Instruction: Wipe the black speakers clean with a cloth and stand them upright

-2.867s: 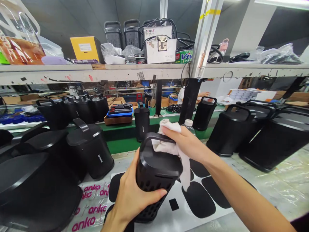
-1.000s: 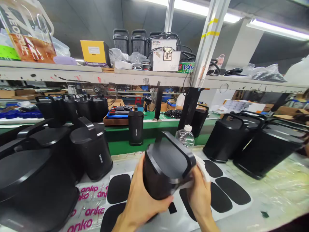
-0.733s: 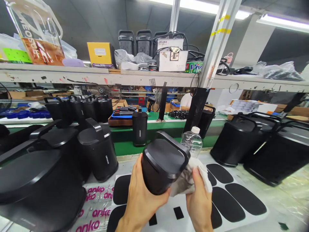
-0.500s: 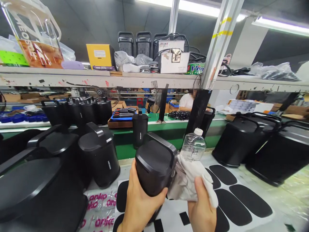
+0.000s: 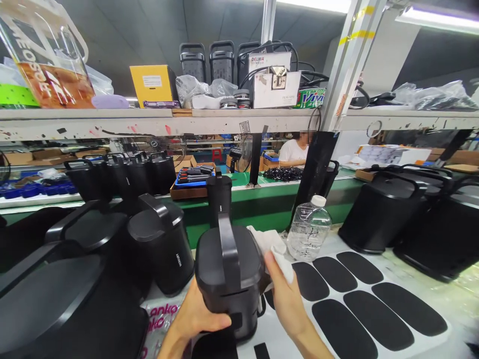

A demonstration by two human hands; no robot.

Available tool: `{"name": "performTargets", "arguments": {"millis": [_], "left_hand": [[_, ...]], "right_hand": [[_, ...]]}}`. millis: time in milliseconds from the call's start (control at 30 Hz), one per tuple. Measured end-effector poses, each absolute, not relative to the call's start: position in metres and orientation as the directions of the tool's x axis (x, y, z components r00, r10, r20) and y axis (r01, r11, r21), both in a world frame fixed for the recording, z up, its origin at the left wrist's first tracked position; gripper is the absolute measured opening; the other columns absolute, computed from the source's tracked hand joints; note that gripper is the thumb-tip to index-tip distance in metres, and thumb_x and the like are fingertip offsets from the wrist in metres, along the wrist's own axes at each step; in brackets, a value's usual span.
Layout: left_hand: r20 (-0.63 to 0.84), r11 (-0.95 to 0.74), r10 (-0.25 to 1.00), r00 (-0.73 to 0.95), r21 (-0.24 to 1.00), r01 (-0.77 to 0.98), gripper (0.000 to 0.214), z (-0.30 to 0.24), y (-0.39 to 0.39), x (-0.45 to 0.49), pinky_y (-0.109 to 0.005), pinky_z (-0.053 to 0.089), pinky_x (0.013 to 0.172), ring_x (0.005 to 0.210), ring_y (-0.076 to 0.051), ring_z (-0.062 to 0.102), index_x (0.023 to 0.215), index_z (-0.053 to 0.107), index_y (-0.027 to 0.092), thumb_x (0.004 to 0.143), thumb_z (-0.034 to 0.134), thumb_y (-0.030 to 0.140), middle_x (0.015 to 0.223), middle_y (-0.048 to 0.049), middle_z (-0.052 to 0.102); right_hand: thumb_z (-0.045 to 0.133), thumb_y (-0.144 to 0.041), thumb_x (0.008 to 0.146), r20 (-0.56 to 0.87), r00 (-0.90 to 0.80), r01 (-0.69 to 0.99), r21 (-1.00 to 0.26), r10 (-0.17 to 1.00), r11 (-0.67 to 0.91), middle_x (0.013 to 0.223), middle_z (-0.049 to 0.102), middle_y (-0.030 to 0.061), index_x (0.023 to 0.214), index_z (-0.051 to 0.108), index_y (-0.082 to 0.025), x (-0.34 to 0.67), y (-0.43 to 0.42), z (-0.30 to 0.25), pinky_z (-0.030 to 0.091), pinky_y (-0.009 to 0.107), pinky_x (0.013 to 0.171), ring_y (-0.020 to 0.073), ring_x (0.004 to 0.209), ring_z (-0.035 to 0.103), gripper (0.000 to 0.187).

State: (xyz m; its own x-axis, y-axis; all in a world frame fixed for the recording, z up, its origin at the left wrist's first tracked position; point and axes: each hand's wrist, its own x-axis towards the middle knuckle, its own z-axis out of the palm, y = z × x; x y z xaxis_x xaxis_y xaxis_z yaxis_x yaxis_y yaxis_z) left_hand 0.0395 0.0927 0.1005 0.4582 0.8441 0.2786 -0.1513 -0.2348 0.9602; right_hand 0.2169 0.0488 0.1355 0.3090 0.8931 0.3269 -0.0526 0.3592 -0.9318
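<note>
My left hand (image 5: 194, 319) grips the lower left side of a black speaker (image 5: 229, 279) with a carry handle across its top, held upright just above the bench. My right hand (image 5: 286, 299) presses a white cloth (image 5: 272, 248) against the speaker's right side, fingers closed on the cloth. Under both lies a white sheet with black oval pads (image 5: 359, 294).
A clear water bottle (image 5: 309, 230) stands right of the cloth. Several black speakers crowd the left (image 5: 160, 244) and the right (image 5: 381, 212). A lone speaker (image 5: 219, 197) stands on the green conveyor (image 5: 269, 199). A cluttered shelf (image 5: 187, 119) runs overhead; a person sits beyond it.
I turned the speaker so its handle runs towards me. My right hand moved the cloth from the speaker's top to its right side. The view shifted left.
</note>
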Motion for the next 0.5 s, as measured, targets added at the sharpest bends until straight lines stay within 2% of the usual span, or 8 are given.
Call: {"name": "performTargets", "arguments": {"millis": [100, 200, 333, 400, 500], "left_hand": [[0.244, -0.200, 0.853, 0.461, 0.969, -0.143, 0.102, 0.100, 0.092, 0.038, -0.053, 0.045, 0.102, 0.115, -0.041, 0.059, 0.130, 0.053, 0.016, 0.047, 0.080, 0.069, 0.111, -0.0154, 0.069], [0.224, -0.166, 0.850, 0.477, 0.973, -0.160, 0.102, 0.099, 0.092, 0.039, -0.054, 0.048, 0.098, 0.109, -0.041, 0.062, 0.130, 0.054, 0.017, 0.046, 0.081, 0.068, 0.108, -0.0152, 0.071], [0.224, -0.156, 0.825, 0.519, 0.973, -0.172, 0.100, 0.095, 0.095, 0.039, -0.054, 0.042, 0.102, 0.113, -0.042, 0.060, 0.130, 0.055, 0.015, 0.048, 0.082, 0.065, 0.108, -0.0163, 0.071], [0.221, -0.147, 0.818, 0.531, 0.973, -0.178, 0.098, 0.096, 0.095, 0.040, -0.054, 0.039, 0.106, 0.116, -0.041, 0.058, 0.129, 0.056, 0.015, 0.048, 0.083, 0.064, 0.109, -0.0164, 0.071], [0.213, -0.117, 0.805, 0.554, 0.972, -0.204, 0.091, 0.102, 0.091, 0.043, -0.052, 0.039, 0.106, 0.118, -0.040, 0.056, 0.126, 0.059, 0.015, 0.051, 0.084, 0.060, 0.110, -0.0160, 0.070]], "right_hand": [[0.052, -0.048, 0.092, 0.387, 0.214, 0.004, -0.918, 0.897, 0.396, 0.090, 0.072, 0.0033, 0.098, 0.074, -0.024, 0.220, 0.055, 0.140, 0.054, 0.034, 0.083, 0.0220, 0.086, 0.067, 0.033], [0.053, -0.046, 0.093, 0.435, 0.172, 0.052, -0.900, 0.884, 0.433, 0.089, 0.072, 0.0024, 0.098, 0.074, -0.024, 0.226, 0.064, 0.142, 0.052, 0.033, 0.086, 0.0207, 0.085, 0.066, 0.031], [0.053, -0.049, 0.092, 0.470, 0.108, 0.049, -0.882, 0.876, 0.468, 0.089, 0.071, 0.0027, 0.102, 0.073, -0.023, 0.234, 0.079, 0.152, 0.051, 0.033, 0.089, 0.0206, 0.087, 0.065, 0.034], [0.052, -0.052, 0.091, 0.474, 0.064, 0.061, -0.880, 0.878, 0.471, 0.085, 0.071, 0.0030, 0.100, 0.074, -0.021, 0.235, 0.086, 0.159, 0.052, 0.033, 0.084, 0.0212, 0.083, 0.065, 0.038], [0.053, -0.053, 0.090, 0.513, 0.029, 0.174, -0.848, 0.858, 0.501, 0.080, 0.070, 0.0041, 0.094, 0.074, -0.022, 0.238, 0.094, 0.168, 0.054, 0.033, 0.075, 0.0225, 0.077, 0.065, 0.038]]}}
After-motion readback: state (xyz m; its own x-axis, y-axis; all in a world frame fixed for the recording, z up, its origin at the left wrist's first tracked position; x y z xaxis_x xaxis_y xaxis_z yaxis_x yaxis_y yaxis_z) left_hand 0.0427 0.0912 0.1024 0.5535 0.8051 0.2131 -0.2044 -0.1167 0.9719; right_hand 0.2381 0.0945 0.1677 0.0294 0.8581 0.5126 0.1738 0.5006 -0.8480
